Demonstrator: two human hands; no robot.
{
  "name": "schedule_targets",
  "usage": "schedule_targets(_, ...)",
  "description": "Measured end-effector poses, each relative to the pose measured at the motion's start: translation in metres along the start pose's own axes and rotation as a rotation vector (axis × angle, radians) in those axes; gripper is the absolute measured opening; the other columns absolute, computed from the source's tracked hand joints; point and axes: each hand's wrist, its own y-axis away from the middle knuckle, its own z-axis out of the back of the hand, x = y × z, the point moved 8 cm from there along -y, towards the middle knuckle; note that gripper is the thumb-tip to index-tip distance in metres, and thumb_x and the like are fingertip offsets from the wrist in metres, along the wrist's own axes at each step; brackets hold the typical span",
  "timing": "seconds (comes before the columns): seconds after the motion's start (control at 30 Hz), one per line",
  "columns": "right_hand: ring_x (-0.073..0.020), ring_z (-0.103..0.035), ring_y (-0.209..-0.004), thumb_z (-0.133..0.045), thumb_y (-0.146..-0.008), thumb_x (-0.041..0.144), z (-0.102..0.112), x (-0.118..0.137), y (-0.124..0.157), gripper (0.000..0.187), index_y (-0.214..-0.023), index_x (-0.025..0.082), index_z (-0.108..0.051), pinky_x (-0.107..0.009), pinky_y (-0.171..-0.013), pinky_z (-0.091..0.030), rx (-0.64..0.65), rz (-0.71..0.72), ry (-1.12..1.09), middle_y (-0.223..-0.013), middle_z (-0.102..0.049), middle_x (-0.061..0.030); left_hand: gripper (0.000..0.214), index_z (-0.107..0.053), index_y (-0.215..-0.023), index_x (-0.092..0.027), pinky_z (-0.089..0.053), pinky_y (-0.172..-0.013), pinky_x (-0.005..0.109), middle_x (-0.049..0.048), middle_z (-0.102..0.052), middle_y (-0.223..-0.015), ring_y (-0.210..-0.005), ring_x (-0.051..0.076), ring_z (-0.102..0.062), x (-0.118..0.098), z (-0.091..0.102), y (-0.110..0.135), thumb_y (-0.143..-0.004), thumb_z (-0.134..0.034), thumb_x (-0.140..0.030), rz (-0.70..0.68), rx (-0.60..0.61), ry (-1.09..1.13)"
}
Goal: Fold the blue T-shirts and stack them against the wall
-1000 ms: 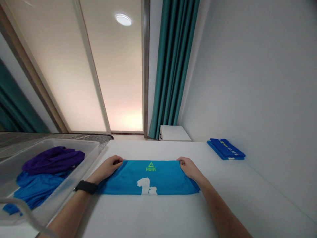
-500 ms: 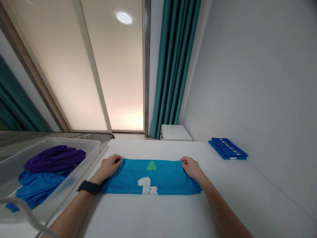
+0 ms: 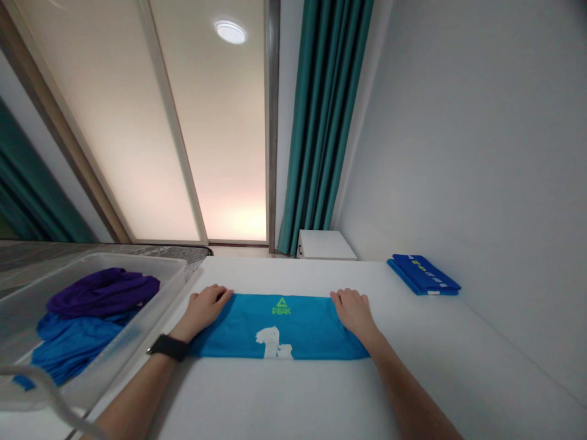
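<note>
A bright blue shirt lies folded into a wide strip on the white table, with a green PEAK logo and a white printed figure facing up. My left hand, a black watch band on its wrist, is closed on the strip's far left corner. At the far right corner my right hand has its fingers bent down over the fabric. The fingertips of both hands are partly hidden, and the forearms lie beside the strip's two ends.
A clear plastic bin at the left holds a purple garment and a blue garment. Near the wall on the right rests a folded dark blue garment. A pale cable curves across the lower left. Beyond the table stands a white cabinet.
Both hands have shifted slightly inward along the shirt's far edge, and their fingers now lie further over the fabric. The shirt stays in nearly the same place.
</note>
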Motion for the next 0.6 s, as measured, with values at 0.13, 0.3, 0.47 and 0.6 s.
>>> schedule_targets(0.13,-0.0274,-0.058,-0.100,-0.031,-0.102,0.034,-0.007,0.004,0.000,0.043,-0.093,0.016,-0.069,-0.038,-0.083,-0.036,-0.035,0.044,0.099,-0.103,-0.068,-0.0155,0.044,-0.066,-0.087,-0.019,-0.040,-0.085,0.043,0.0110,-0.069,-0.099,-0.101,0.030,-0.061,-0.007,-0.001,0.002,-0.094,-0.030,-0.042,-0.020,-0.036,-0.080)
schedule_targets(0.3,-0.0285,-0.056,-0.101,-0.035,-0.101,0.033,-0.010,0.006,0.000,0.038,-0.094,0.017,-0.068,-0.039,-0.082,-0.035,-0.082,0.067,0.178,-0.102,-0.067,-0.0151,0.040,-0.063,-0.088,-0.018,-0.040,-0.084,0.042,0.0120,-0.069,-0.101,-0.104,0.030,-0.060,-0.011,-0.002,0.005,-0.096,-0.029,-0.038,-0.013,-0.056,-0.130)
schedule_targets(0.47,-0.0291,-0.055,-0.101,-0.039,-0.100,0.032,0.001,0.008,0.003,0.030,-0.099,0.016,-0.065,-0.040,-0.083,-0.036,-0.100,0.054,0.216,-0.102,-0.066,-0.0148,0.037,-0.061,-0.087,-0.019,-0.041,-0.085,0.041,0.0117,-0.069,-0.101,-0.101,0.029,-0.061,-0.012,0.001,0.008,-0.097,-0.031,-0.039,-0.017,-0.069,-0.167)
schedule_targets(0.6,-0.0306,-0.053,-0.104,-0.039,-0.098,0.025,0.020,0.026,0.010,0.028,-0.110,0.016,-0.062,-0.043,-0.087,-0.036,-0.188,0.074,0.175,-0.110,-0.063,-0.0165,0.033,-0.063,-0.107,-0.016,-0.041,-0.089,0.045,0.0151,-0.067,-0.107,-0.105,0.032,-0.059,-0.024,0.011,0.014,-0.094,-0.038,-0.031,-0.064,-0.174,-0.248)
